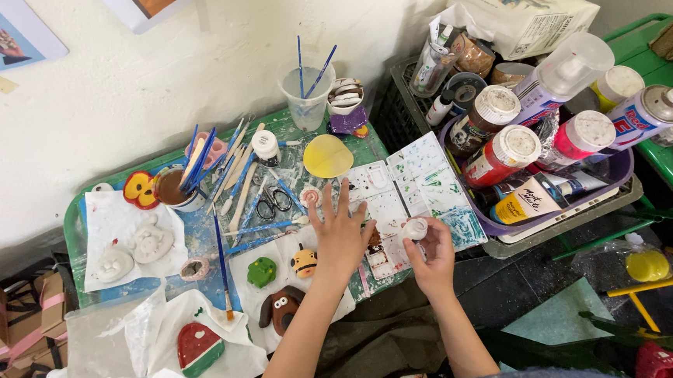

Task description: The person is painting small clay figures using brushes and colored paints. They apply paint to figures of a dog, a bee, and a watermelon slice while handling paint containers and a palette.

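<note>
Far left on the green plastic table (74,228), unpainted white clay figures (134,252) sit on paper, with a red-and-green watermelon slice clay piece (199,347) nearer. A long blue-handled paintbrush (221,262) lies right of those. The left hand (341,231) rests flat, fingers spread wide and gripping nothing, on the white paint-stained palette (418,180), just right of a small yellow bee clay figure (304,262). The right hand (432,253) curls around a small white paint bottle (414,228), over the palette's near edge. Further right, a purple tub of paint bottles (620,172).
</note>
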